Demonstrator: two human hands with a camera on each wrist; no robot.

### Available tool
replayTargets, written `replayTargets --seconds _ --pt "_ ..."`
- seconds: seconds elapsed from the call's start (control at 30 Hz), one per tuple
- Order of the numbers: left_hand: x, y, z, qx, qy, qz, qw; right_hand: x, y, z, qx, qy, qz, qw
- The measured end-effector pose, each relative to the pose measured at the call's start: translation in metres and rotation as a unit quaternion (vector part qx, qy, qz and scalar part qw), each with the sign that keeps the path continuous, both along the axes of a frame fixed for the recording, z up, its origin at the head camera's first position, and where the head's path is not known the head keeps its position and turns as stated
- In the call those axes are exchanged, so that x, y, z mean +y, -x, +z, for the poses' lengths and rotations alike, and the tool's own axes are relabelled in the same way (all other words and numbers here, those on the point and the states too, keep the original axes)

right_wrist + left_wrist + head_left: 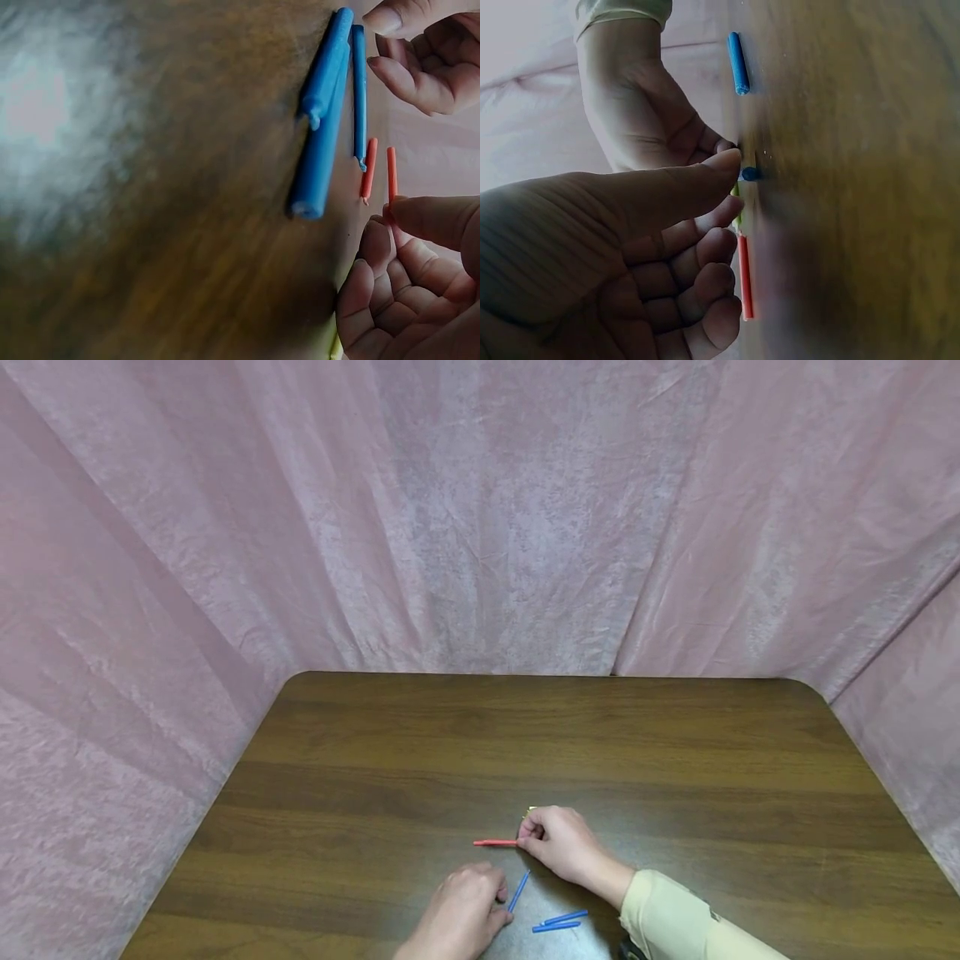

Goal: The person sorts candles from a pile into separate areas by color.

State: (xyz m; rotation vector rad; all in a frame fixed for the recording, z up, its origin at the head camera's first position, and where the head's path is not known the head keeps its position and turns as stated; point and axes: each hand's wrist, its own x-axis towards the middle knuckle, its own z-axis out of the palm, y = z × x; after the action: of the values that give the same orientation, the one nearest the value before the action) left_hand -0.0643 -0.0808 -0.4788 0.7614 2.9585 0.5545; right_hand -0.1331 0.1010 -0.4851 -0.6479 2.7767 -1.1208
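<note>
My right hand (pixel 566 843) pinches a thin red candle (pixel 391 171) between thumb and forefinger, just over the table. Beside it a second red candle (pixel 370 166) lies on the wood. Nearer to me, my left hand (pixel 467 900) hovers low with its thumb and loosely bent fingers apart. Its fingertips are right at one end of a single blue candle (pixel 519 891), which lies at a slant. Two more blue candles (pixel 557 927) lie together to the right of that one. Something yellow (pixel 531 809), mostly hidden, shows behind my right hand.
The brown wooden table (pixel 540 735) has rounded far corners. Pink velvety curtains (pixel 510 527) hang behind it and along both sides. A pale yellow sleeve (pixel 675 914) covers my right forearm, close to the paired blue candles.
</note>
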Motion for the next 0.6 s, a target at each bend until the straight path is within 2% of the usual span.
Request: replayTargets --seconds 0.4,0.6 --pt "0.0027 0.0006 -0.0018 -0.01 0.016 0.01 0.9998 -0.0079 0.0025 -0.0063 0.026 -0.007 0.014 0.9995" --pt "0.0031 0.0013 -0.0019 -0.014 0.023 0.012 0.9996 -0.0096 0.0032 -0.0058 0.017 -0.021 0.007 0.9996"
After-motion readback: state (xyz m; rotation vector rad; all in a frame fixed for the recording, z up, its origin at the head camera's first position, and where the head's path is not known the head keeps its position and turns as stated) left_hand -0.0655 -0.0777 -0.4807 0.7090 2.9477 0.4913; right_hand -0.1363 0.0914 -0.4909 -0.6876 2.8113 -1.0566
